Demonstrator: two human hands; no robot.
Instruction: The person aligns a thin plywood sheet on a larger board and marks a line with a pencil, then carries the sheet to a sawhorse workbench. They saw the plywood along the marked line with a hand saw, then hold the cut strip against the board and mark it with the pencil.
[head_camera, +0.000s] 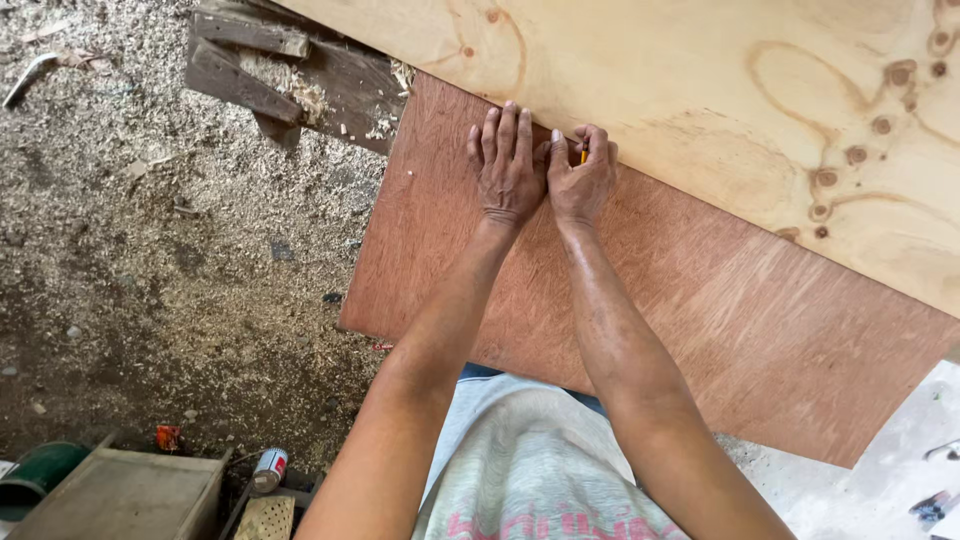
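Observation:
A reddish-brown plywood sheet (640, 300) lies flat in front of me, with a pale knotty plywood sheet (720, 90) overlapping its far side. My left hand (506, 165) rests flat on the red sheet, fingers spread, fingertips at the pale sheet's edge. Right beside it, my right hand (582, 175) is closed around a small orange pencil (584, 155), its tip at the edge where the two sheets meet. The two hands touch at the thumbs.
Sawdust covers the ground (150, 260) on the left. Dark scrap boards (290, 70) lie at the upper left by the sheets' corner. A wooden box (120, 495), a green container (35, 475) and a spray can (268, 468) sit at the bottom left.

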